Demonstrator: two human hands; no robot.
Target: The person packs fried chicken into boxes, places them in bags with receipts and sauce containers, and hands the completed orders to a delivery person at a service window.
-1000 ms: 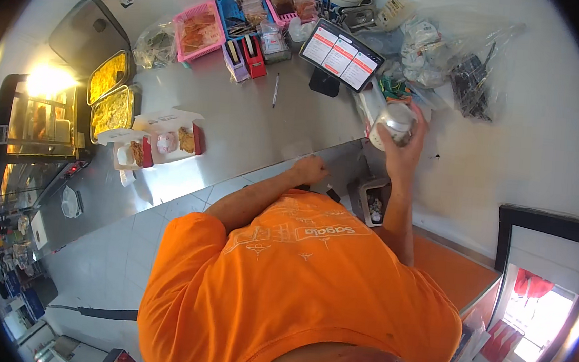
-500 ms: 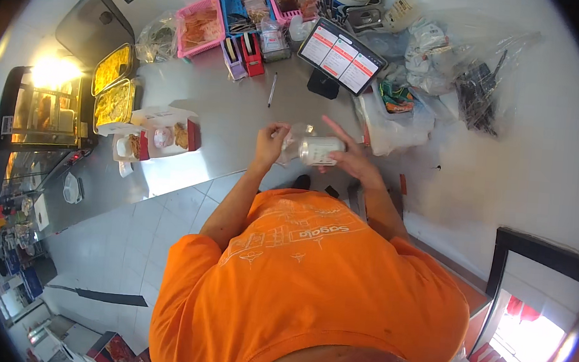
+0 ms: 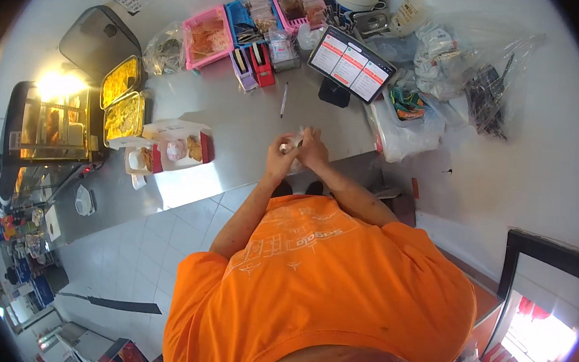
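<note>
Silvery-white item [image 3: 284,148] on near side of tablet [image 3: 351,65], a bit left of it, clutched over tabletop [image 3: 246,126]. Mostly hidden by fingers; only small pale part shows, long axis and pointing direction cannot be told. Clear plastic at fingers.

Left hand [image 3: 280,157]: fingers curled round item, forearm reaching up and slightly right. Right hand [image 3: 313,150]: fingers bent in against left, forearm slanting up-left; exact grasp hidden, cannot tell.

Pen [image 3: 283,100] left of tablet, near hands. Open food boxes [image 3: 205,142] farther left of tablet.
</note>
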